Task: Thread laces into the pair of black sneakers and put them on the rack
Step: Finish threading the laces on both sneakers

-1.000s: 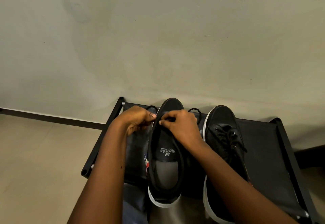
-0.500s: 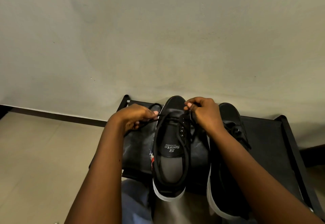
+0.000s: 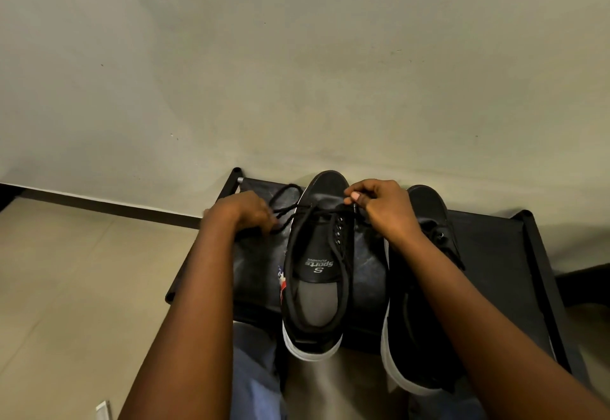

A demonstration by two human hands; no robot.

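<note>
A black sneaker with a white sole (image 3: 317,264) lies toe-away on the black rack (image 3: 495,254), its tongue printed "Sports". A black lace (image 3: 287,211) runs across its far eyelets. My left hand (image 3: 244,215) grips the lace's left end beside the shoe. My right hand (image 3: 384,208) pinches the right end just above the eyelets. The second black sneaker (image 3: 425,320) lies to the right, laced, partly hidden by my right forearm.
The rack stands against a plain grey wall (image 3: 297,73) with a dark skirting strip. Beige floor tiles (image 3: 82,287) lie to the left. My knee in blue fabric (image 3: 254,370) shows under the rack's front edge.
My right hand has moved from the shoe's middle to its right side, pulling the lace across the eyelets. My left hand has shifted slightly left with its lace end.
</note>
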